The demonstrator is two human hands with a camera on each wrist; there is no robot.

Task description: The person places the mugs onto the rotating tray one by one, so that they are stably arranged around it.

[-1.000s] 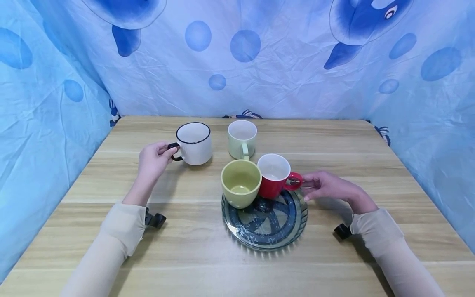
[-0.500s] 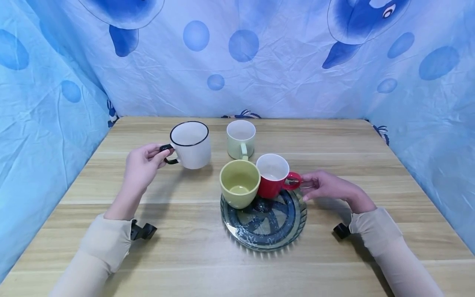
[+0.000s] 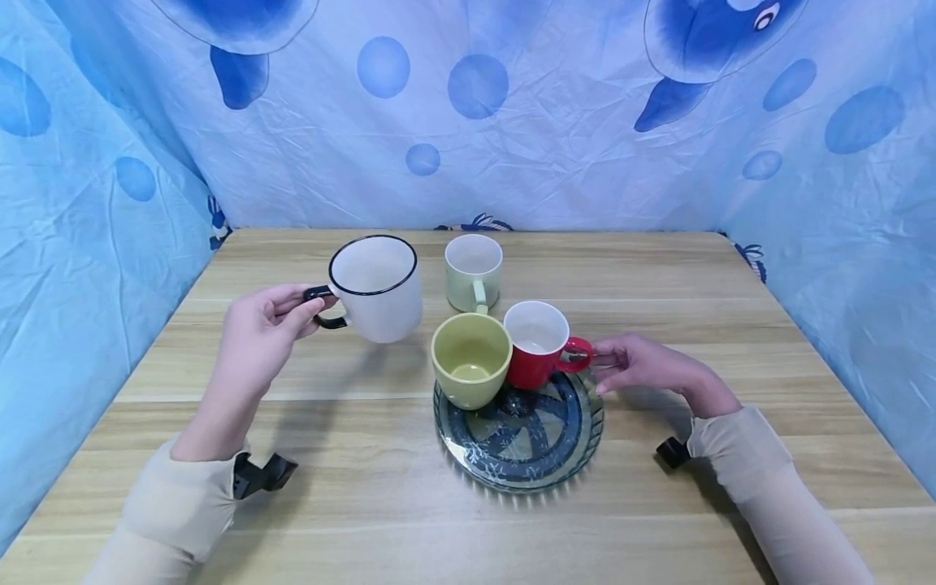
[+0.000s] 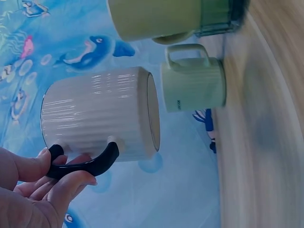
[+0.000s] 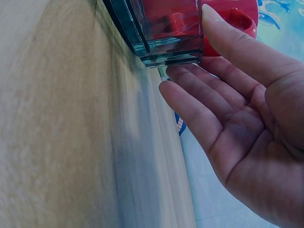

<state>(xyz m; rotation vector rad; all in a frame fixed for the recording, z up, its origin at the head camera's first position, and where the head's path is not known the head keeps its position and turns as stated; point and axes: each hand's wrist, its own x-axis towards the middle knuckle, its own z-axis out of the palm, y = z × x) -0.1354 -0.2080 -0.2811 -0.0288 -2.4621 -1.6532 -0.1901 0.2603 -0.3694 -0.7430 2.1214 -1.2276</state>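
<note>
My left hand (image 3: 256, 337) pinches the black handle of a white mug (image 3: 380, 301) with a black rim, thumb against the fingers. The mug is lifted off the table and tilted slightly. My right hand (image 3: 651, 366) rests with extended fingers against the right edge of a round, green-tinted glass dish (image 3: 530, 463), close to a red mug's handle. On the dish stand the red mug (image 3: 530, 366), white inside, and a yellow-green mug (image 3: 468, 382), side by side. In the right wrist view the thumb and fingertips lie at the glass edge; their exact contact is hard to tell.
A pale green mug (image 3: 471, 276) stands on the wooden table (image 3: 366, 504) behind the dish, its handle toward the yellow-green mug. Blue printed cloth (image 3: 468, 179) hangs at the back and both sides of the table.
My left hand has drawn the white mug up off the table and toward me, with the wrist shifting left and nearer. The right hand stays at the dish.
</note>
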